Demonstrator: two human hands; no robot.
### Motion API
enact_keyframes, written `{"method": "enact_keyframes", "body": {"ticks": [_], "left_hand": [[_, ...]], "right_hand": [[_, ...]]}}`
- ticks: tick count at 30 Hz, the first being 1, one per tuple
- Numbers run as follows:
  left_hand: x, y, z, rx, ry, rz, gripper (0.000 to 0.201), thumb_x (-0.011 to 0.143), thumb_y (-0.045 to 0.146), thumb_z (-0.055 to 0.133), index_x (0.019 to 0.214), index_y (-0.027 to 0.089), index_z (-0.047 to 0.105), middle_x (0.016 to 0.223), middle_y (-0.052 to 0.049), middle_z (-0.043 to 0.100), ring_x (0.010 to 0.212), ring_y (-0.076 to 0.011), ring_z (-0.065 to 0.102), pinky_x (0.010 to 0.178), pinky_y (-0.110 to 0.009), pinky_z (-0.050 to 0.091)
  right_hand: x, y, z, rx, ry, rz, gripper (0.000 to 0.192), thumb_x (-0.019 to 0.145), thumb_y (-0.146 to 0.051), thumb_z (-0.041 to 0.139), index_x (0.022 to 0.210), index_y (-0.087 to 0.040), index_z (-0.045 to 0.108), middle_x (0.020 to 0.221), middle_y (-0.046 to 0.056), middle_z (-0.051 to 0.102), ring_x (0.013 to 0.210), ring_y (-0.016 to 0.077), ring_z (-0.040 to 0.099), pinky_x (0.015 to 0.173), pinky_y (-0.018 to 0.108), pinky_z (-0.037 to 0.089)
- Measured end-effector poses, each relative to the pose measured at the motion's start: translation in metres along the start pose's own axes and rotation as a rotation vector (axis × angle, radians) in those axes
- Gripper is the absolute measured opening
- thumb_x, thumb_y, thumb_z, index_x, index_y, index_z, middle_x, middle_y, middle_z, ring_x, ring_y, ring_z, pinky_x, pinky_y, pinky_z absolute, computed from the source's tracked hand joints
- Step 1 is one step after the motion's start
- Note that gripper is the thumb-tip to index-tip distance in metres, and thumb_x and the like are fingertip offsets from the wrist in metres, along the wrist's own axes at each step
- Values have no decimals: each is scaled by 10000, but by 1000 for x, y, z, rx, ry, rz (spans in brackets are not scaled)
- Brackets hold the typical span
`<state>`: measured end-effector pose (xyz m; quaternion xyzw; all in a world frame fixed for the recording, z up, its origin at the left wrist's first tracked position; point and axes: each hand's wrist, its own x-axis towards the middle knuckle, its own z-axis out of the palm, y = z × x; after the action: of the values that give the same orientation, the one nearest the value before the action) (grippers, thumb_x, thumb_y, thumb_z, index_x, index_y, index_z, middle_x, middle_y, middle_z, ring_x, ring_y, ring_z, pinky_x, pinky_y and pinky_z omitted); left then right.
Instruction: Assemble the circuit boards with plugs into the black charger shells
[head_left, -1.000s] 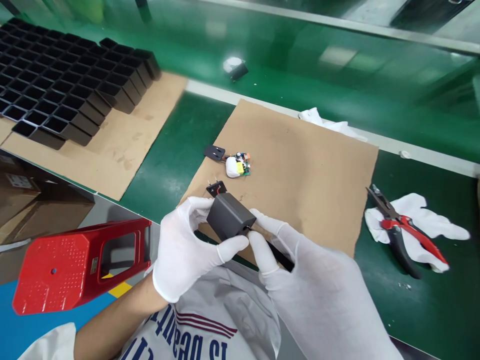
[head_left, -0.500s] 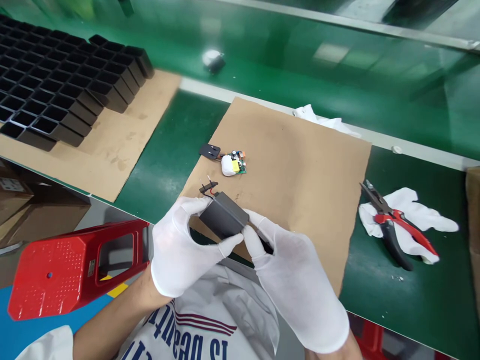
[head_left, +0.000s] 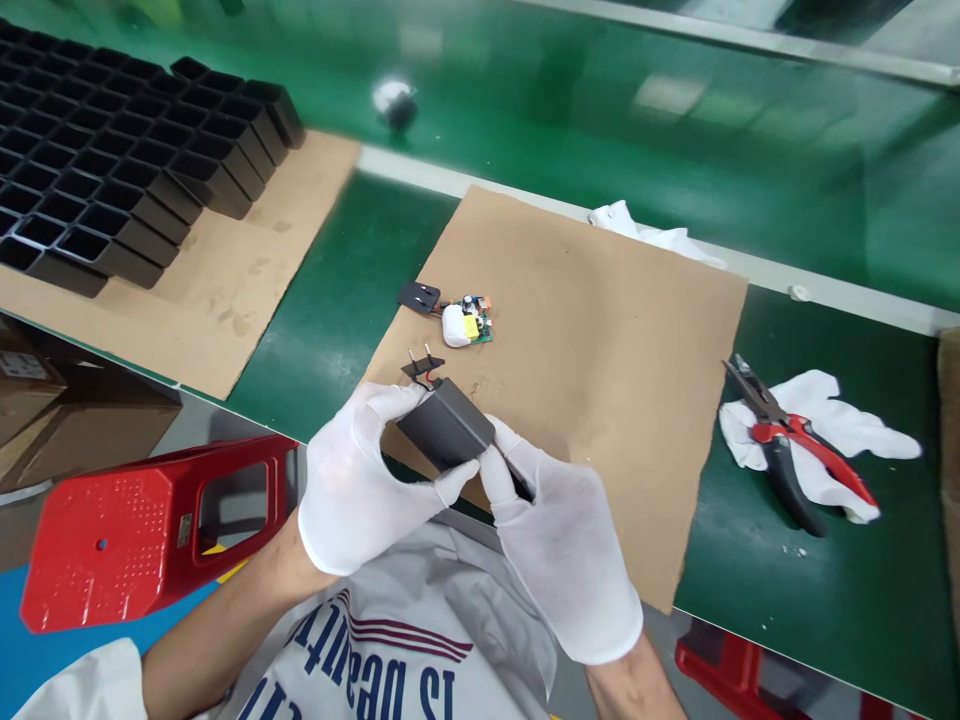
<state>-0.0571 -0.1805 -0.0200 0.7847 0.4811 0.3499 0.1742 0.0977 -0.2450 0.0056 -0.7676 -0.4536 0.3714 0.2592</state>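
- The black casing (head_left: 448,425), a box with rounded edges, is held over the near left edge of a brown cardboard sheet (head_left: 592,350) on a green surface (head_left: 322,290).
- The left hand (head_left: 356,485), in a white glove, is clamped on the casing, gripping its left end and near side.
- The right hand (head_left: 562,545), gloved alike, has its thumb and fingers closed around a dark item (head_left: 520,484), mostly hidden, at the casing's right end.
- A black plate with two pins (head_left: 423,367) sticks out beyond the casing's far left end, joined to it by thin wires, one red.
- Just beyond, on the cardboard, lies a small circuit board (head_left: 480,322) wired to another black plate (head_left: 419,297).
- To the right, red-and-black pliers (head_left: 784,430) rest on a loose white glove (head_left: 844,415).
- At far left, rows of open black boxes (head_left: 135,190) stand on more cardboard (head_left: 225,320).
- A red stool (head_left: 97,545) stands at lower left.
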Motion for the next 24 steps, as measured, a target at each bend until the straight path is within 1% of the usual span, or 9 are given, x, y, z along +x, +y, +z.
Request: {"method": "enact_keyframes", "body": {"ticks": [2, 4, 8, 11, 15, 17, 19, 22, 24], "left_hand": [[0, -1, 1, -5, -26, 17, 498, 723, 349, 868, 1142, 204, 641, 1071, -67, 804, 946, -259, 814, 813, -365, 691], [2, -1, 2, -29, -76, -1, 482, 710, 323, 863, 1127, 194, 658, 1056, -70, 806, 945, -261, 809, 813, -369, 686], [13, 3, 0, -193, -207, -246, 465, 650, 320, 880, 1058, 174, 714, 960, -73, 819, 823, -252, 793, 791, -393, 674], [25, 4, -4, -469, -276, -500, 399, 642, 316, 863, 990, 172, 733, 898, -67, 821, 776, -236, 775, 753, -370, 656], [36, 5, -9, -783, -377, -693, 337, 669, 388, 843, 902, 166, 745, 888, -85, 814, 810, -251, 759, 760, -381, 628], [38, 6, -10, -912, -411, -765, 371, 684, 423, 840, 928, 159, 752, 904, -97, 825, 869, -281, 777, 840, -424, 630], [38, 8, -10, -1009, -426, -811, 407, 685, 441, 848, 952, 149, 752, 920, -110, 837, 909, -302, 794, 898, -449, 625], [38, 10, -10, -1049, -444, -822, 420, 686, 438, 842, 965, 137, 752, 916, -121, 844, 905, -304, 803, 909, -442, 621], [36, 11, -8, -1012, -448, -801, 402, 700, 433, 820, 965, 139, 753, 933, -124, 842, 919, -306, 801, 885, -434, 621]], "right_hand": [[2, 4, 0, 8, -17, 8, 413, 1038, -324, 484, 1326, -287, 777, 882, -46, 836, 788, 167, 780, 730, 236, 567], [2, 8, -3, -9, -37, 15, 428, 1040, -346, 492, 1387, -313, 739, 953, -53, 849, 842, 180, 795, 759, 250, 582], [-10, 14, -23, -129, 6, 13, 375, 1025, -407, 519, 1284, -363, 785, 1093, -52, 855, 904, 213, 819, 751, 302, 598], [-18, 24, -39, -244, 192, -39, 326, 1015, -504, 562, 1168, -378, 821, 1046, -53, 859, 854, 221, 817, 682, 306, 568], [-3, 51, -42, -557, 539, -145, 386, 1046, -486, 533, 1229, -285, 808, 905, 37, 809, 730, 230, 737, 598, 325, 459], [12, 63, -40, -749, 588, -224, 408, 1069, -416, 490, 1225, -225, 815, 781, 64, 729, 659, 238, 659, 585, 349, 385], [24, 69, -37, -860, 607, -260, 389, 1050, -389, 532, 1211, -185, 821, 808, 97, 721, 704, 274, 650, 613, 376, 355], [22, 64, -29, -782, 685, -260, 338, 983, -388, 662, 1206, -185, 812, 1033, 139, 773, 888, 333, 697, 684, 411, 406], [10, 54, -19, -522, 693, -324, 298, 989, -362, 670, 1219, -214, 790, 1074, 110, 779, 946, 302, 719, 764, 427, 490]]}}
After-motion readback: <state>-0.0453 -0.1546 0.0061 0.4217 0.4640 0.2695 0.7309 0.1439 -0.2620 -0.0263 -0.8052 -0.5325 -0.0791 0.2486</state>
